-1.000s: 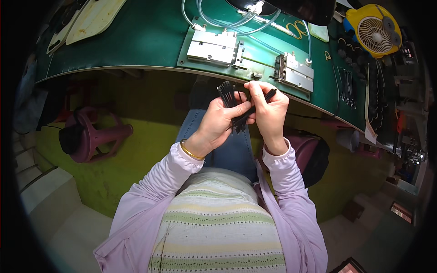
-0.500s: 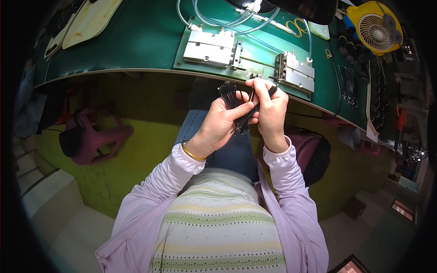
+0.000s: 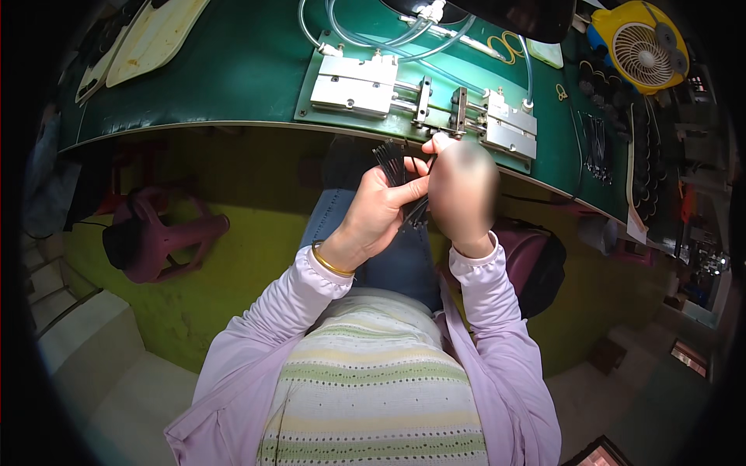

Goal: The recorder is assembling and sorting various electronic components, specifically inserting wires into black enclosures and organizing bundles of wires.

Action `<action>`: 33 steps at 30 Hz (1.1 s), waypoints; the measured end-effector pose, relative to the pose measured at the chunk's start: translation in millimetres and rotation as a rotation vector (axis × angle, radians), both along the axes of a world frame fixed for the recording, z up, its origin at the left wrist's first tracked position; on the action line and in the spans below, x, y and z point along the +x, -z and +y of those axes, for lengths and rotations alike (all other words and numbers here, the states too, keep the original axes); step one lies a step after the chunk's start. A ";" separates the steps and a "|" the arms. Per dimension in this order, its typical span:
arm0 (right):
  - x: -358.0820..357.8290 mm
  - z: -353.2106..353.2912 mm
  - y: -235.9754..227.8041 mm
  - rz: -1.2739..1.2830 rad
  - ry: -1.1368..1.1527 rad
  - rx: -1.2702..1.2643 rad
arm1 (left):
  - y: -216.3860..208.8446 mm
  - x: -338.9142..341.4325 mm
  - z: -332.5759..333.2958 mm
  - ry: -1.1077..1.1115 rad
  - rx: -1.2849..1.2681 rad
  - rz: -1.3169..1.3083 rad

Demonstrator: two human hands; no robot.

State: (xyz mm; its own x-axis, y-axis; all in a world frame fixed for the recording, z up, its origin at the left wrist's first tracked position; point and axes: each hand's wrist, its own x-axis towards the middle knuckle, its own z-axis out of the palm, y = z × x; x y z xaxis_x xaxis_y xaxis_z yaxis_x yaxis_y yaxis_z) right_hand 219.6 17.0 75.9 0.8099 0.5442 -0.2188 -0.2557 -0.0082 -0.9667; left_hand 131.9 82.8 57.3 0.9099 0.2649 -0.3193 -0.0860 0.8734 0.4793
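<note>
The left hand (image 3: 369, 208) holds thin black strips (image 3: 388, 160) in its fingers (image 3: 409, 190).

Strands (image 3: 388, 161) are black, the tabletop (image 3: 241, 74) green, the shirt (image 3: 381, 374) striped.

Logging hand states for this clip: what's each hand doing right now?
Left hand: closed on a bundle of thin black strips.
Right hand: mostly blurred; cannot tell.

Right hand (image 3: 464, 190) blurred, grip hidden; pale tray (image 3: 154, 46) cut by top edge.
</note>
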 end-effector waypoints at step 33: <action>-0.3 -3.2 -1.8 -0.065 -0.012 0.020 | -10.4 3.4 2.5 -0.056 0.052 -0.039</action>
